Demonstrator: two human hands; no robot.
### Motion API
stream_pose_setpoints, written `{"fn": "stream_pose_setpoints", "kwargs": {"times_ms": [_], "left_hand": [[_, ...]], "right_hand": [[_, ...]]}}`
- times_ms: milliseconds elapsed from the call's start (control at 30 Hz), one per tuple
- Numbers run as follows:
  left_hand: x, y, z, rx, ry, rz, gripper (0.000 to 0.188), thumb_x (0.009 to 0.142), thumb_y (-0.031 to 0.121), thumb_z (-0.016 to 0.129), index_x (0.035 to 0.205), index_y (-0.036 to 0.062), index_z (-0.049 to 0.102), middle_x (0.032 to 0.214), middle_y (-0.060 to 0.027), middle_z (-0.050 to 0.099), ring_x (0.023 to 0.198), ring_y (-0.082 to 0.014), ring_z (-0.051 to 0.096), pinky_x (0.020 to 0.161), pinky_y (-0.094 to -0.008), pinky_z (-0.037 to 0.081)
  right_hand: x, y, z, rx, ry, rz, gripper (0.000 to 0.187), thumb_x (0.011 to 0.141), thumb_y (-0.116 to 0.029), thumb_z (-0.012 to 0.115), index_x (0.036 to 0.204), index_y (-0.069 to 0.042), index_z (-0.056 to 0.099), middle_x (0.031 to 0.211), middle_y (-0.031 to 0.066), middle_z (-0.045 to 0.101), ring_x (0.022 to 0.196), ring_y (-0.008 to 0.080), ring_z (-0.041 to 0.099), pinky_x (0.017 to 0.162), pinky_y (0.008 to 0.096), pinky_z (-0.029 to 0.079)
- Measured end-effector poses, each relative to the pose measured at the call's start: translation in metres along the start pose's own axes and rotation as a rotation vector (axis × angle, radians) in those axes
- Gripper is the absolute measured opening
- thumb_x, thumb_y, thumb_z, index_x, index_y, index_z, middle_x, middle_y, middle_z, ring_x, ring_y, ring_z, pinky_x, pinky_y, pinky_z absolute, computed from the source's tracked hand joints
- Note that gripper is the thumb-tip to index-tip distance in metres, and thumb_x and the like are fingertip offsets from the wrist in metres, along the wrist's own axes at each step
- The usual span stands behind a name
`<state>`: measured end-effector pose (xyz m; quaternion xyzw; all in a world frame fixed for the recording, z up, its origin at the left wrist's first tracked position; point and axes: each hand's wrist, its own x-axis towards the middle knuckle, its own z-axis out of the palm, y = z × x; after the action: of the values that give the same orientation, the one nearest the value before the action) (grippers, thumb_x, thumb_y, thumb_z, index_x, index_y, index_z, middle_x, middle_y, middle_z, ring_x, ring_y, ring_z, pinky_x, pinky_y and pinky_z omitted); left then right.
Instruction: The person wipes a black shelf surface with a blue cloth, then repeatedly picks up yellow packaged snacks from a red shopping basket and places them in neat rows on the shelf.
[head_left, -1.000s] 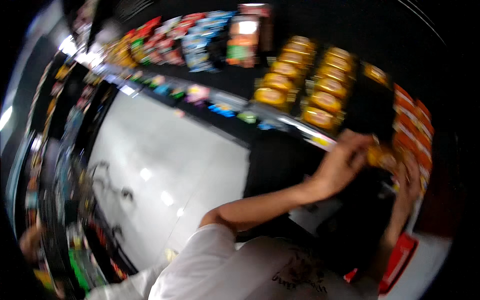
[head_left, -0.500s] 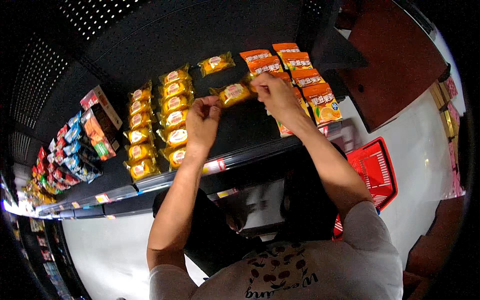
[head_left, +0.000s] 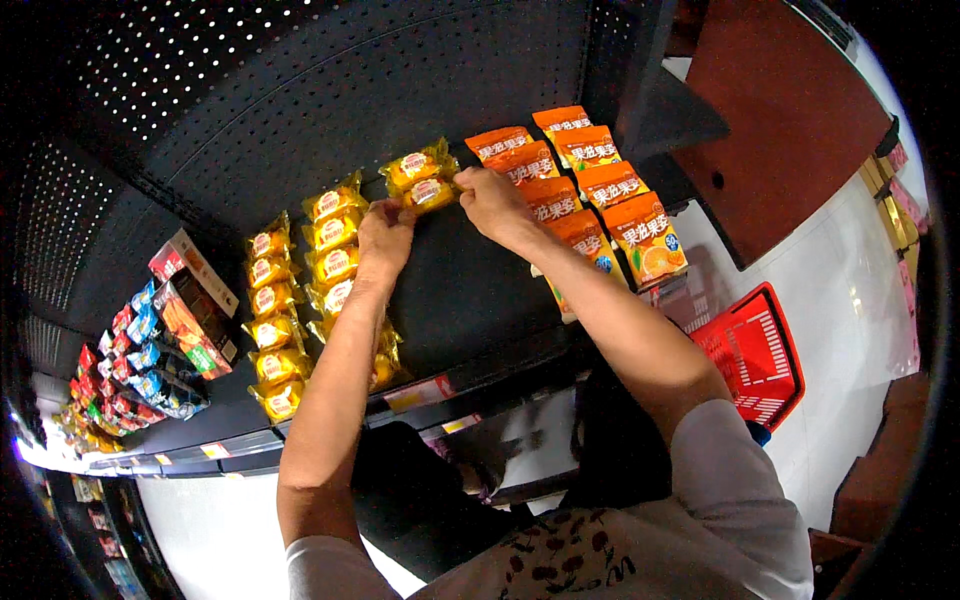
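Note:
A small yellow wrapped snack cake point(head_left: 430, 194) lies on the black shelf between my two hands, just in front of another yellow cake packet point(head_left: 412, 166). The fingers of my left hand point(head_left: 386, 238) pinch its left end. At its right end, the closed fingers of my right hand point(head_left: 490, 200) grip the wrapper's edge. Left of it runs a row of the same yellow packets point(head_left: 338, 230), partly covered by my left hand and forearm. A further row of these packets point(head_left: 270, 300) stands to the left of that one.
Two rows of orange pouches point(head_left: 640, 235) stand on the right of the shelf point(head_left: 470, 290). Farther left are carton boxes point(head_left: 195, 310) and blue and red snack bags point(head_left: 150, 360). A perforated back panel point(head_left: 430, 90) rises behind. A red basket point(head_left: 755, 350) sits on the floor at right.
Both hands have carried the snack cake back and to the left, setting it in front of the single packet. The view has shifted slightly.

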<state>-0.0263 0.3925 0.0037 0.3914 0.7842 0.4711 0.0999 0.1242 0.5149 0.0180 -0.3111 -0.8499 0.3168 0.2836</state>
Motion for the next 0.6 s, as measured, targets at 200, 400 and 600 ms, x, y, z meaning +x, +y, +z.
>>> {"fn": "stream_pose_setpoints", "kwargs": {"times_ms": [200, 400, 600], "left_hand": [[0.009, -0.007, 0.004, 0.043, 0.009, 0.033, 0.032, 0.087, 0.019, 0.065, 0.109, -0.0044, 0.061, 0.097, -0.0206, 0.069, 0.094, -0.0310, 0.067, 0.085, -0.0372, 0.051], [0.011, -0.007, 0.000, 0.099, 0.004, 0.045, 0.034, 0.086, 0.019, 0.065, 0.109, -0.0059, 0.061, 0.099, -0.0224, 0.069, 0.096, -0.0330, 0.067, 0.087, -0.0386, 0.051], [0.010, 0.000, -0.001, 0.127, -0.038, 0.032, 0.037, 0.087, 0.022, 0.064, 0.111, -0.0066, 0.060, 0.102, -0.0245, 0.068, 0.100, -0.0350, 0.066, 0.089, -0.0397, 0.050]], "right_hand": [[0.007, 0.006, 0.008, 0.030, -0.002, 0.016, 0.028, 0.089, -0.007, 0.055, 0.114, 0.003, 0.064, 0.114, 0.0212, 0.066, 0.111, 0.0339, 0.062, 0.095, 0.0391, 0.049], [0.008, 0.005, 0.010, 0.026, -0.010, -0.004, 0.030, 0.089, -0.007, 0.056, 0.117, 0.003, 0.062, 0.114, 0.0217, 0.065, 0.111, 0.0337, 0.062, 0.095, 0.0388, 0.049], [0.006, 0.004, 0.008, 0.059, -0.008, 0.046, 0.032, 0.088, -0.008, 0.056, 0.119, 0.003, 0.061, 0.116, 0.0223, 0.065, 0.111, 0.0336, 0.062, 0.096, 0.0386, 0.048]]}}
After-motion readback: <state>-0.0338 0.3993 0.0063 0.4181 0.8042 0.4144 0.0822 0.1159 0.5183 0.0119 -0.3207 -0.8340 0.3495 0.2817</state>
